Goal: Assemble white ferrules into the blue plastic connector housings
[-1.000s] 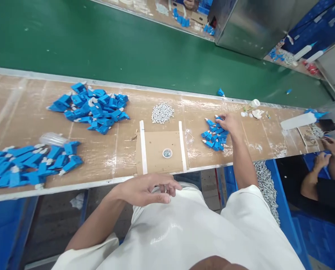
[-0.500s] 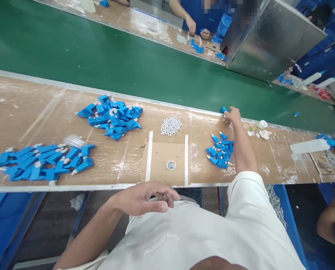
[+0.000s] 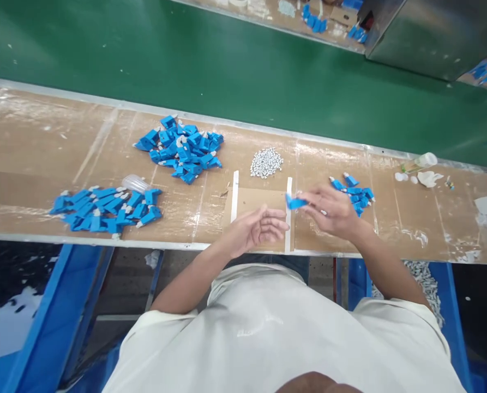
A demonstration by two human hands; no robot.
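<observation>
My right hand (image 3: 329, 210) pinches a small blue plastic part (image 3: 295, 202) between thumb and fingers, above the right white tape strip (image 3: 289, 188). My left hand (image 3: 263, 229) is open, palm turned toward the part, fingers apart and just short of it. Beneath the hands lies a cardboard piece (image 3: 249, 199) between two tape strips. Behind it is a pile of small silvery-grey pieces (image 3: 266, 162). A small group of blue parts (image 3: 360, 199) lies just beyond my right hand, partly covered by it.
Two larger heaps of blue parts with white tips, a far heap (image 3: 184, 147) and a near heap (image 3: 104, 210), lie at the left, with a clear plastic cup (image 3: 136, 183) between. A green conveyor belt (image 3: 227, 82) runs behind. At right are a small bottle (image 3: 425, 160) and white scraps (image 3: 429, 178).
My right hand has come back from the belt's edge to the middle with a blue part. My left hand has risen from the table's front edge toward it. The view has shifted.
</observation>
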